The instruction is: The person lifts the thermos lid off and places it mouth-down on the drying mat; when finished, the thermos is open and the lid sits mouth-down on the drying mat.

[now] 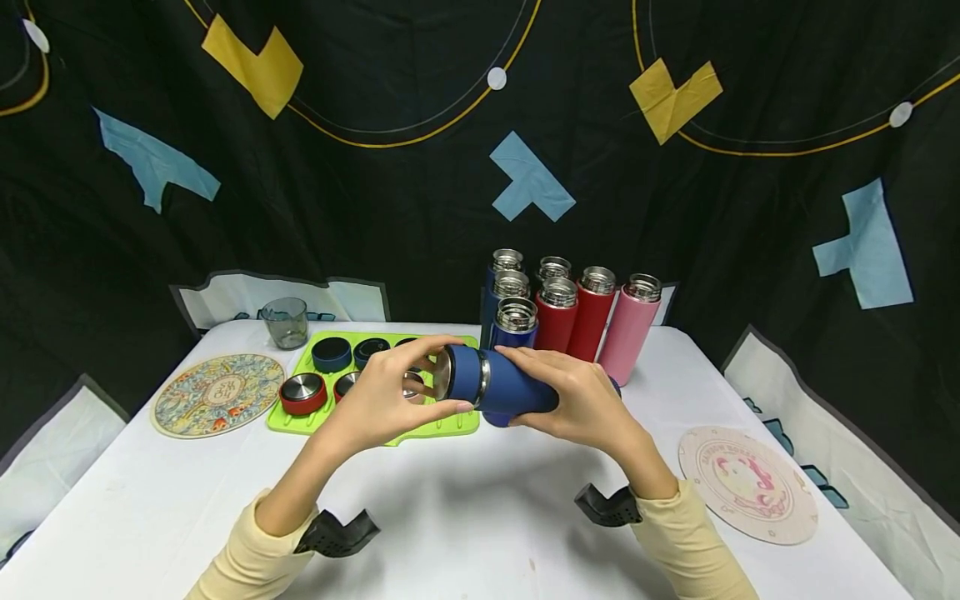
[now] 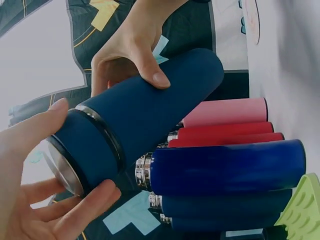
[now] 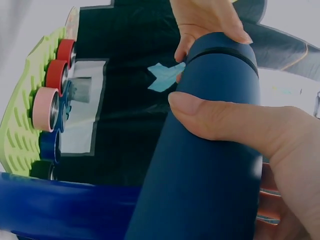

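Observation:
A dark blue thermos bottle (image 1: 519, 385) is held tilted above the table, its lid end toward the left. My left hand (image 1: 378, 396) holds the blue lid (image 2: 90, 142), thumb on one side and fingers on the other. A shiny metal band shows between lid and body. My right hand (image 1: 577, 392) grips the bottle's body, with its thumb across the near side in the right wrist view. Behind it stand several lidless bottles, among them a bright blue bottle (image 2: 225, 170), a red bottle (image 1: 592, 321) and a pink bottle (image 1: 632, 333).
A green drying mat (image 1: 442, 427) carries several lids, including a red lid (image 1: 303, 396) and a dark blue lid (image 1: 332, 356). A glass (image 1: 286, 325) stands at the back left. Round mats, one patterned (image 1: 187, 392) and one pink (image 1: 712, 475), lie at either side.

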The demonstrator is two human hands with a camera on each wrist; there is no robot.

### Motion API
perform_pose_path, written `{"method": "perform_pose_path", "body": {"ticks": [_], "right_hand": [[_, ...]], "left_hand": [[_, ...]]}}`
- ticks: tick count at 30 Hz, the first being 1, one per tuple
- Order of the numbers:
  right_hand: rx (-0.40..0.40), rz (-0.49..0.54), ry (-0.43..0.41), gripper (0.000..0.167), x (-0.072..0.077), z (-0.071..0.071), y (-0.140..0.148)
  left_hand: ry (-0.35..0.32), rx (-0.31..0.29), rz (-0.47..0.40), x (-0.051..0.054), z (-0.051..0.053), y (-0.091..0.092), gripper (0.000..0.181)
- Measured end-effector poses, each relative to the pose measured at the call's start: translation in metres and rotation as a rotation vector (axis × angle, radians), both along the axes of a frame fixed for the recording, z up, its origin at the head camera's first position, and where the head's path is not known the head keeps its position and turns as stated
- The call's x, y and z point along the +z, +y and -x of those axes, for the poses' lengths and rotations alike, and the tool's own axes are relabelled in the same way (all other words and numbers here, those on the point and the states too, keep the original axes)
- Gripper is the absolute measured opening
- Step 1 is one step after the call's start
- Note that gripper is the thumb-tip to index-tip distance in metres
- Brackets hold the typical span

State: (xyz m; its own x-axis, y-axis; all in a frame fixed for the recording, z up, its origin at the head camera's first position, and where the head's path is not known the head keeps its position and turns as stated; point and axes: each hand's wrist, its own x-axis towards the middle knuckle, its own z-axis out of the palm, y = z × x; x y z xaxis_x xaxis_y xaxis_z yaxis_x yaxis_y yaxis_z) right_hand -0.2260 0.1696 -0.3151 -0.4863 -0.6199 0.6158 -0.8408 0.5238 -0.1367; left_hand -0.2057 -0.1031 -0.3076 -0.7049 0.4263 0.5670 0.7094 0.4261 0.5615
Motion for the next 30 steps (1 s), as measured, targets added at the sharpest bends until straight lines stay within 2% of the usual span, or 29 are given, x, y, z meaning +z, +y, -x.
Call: {"method": "perform_pose_path", "body": {"ticks": [3,6,15,18,20,22,27,30], "right_hand": [[-0.011,-0.007,0.024,0.086,-0.0008,0.0003,-0.0002],[-0.012,-0.009,0.018,0.086,-0.0011,0.0006,0.0001],[0.042,0.018,-0.098,0.082,-0.0002,0.0029,0.0034],[0.047,0.023,-0.140,0.082,-0.0001,0.0028,0.0043],[0.050,0.024,-0.149,0.083,0.0003,0.0026,0.0041],[0.043,0.023,-0.134,0.082,0.0002,0.0027,0.0037],[0.011,0.011,-0.076,0.084,0.0000,0.0024,0.0024],[-0.001,0.004,-0.076,0.085,-0.0004,0.0024,0.0026]], "left_hand": [[-0.037,0.024,-0.001,-0.0002,0.0000,0.0006,0.067],[-0.032,-0.007,0.006,-0.0007,0.0013,0.0007,0.069],[0.135,-0.168,0.051,-0.0025,0.0070,-0.0024,0.074],[0.173,-0.192,0.059,-0.0029,0.0087,-0.0032,0.071],[0.174,-0.180,0.050,-0.0027,0.0089,-0.0037,0.070],[0.143,-0.150,0.027,-0.0027,0.0090,-0.0044,0.070],[0.003,-0.055,-0.036,-0.0024,0.0077,-0.0074,0.070],[-0.040,-0.020,-0.041,-0.0025,0.0079,-0.0081,0.070]]}}
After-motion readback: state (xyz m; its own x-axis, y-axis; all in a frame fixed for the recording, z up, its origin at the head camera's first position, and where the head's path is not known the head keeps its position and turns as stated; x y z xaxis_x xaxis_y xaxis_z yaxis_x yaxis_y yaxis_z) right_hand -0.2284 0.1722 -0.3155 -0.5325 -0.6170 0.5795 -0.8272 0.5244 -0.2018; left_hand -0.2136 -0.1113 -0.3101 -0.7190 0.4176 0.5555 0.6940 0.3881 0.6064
